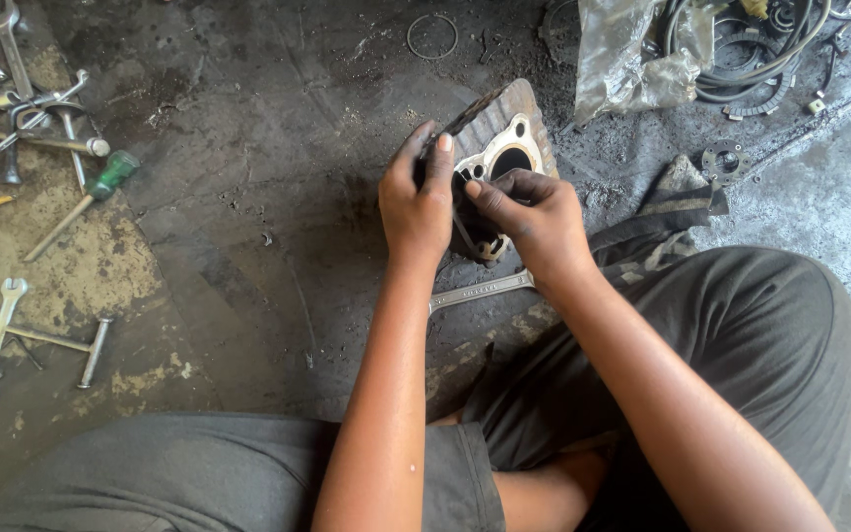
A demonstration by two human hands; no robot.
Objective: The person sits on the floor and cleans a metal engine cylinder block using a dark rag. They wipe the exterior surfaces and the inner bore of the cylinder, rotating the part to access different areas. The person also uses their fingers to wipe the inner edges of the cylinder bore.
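A finned metal engine cylinder block (506,136) with a round bore stands tilted on the dark oily floor, in the upper middle of the head view. My left hand (418,197) grips its left edge, fingers curled over the top of the fins. My right hand (534,219) rests against its lower face, with thumb and fingers pinched together on a small thin part that I cannot make out. Both forearms reach up from the bottom, above my knees in dark grey trousers.
A flat spanner (480,291) lies under my wrists. Wrenches (0,325), a T-bar, sockets and a green-handled screwdriver (100,185) lie scattered at the left. A wire ring (432,36) lies at the top. A plastic bag (632,54), cables, a dark rag (677,202) and gaskets sit at upper right.
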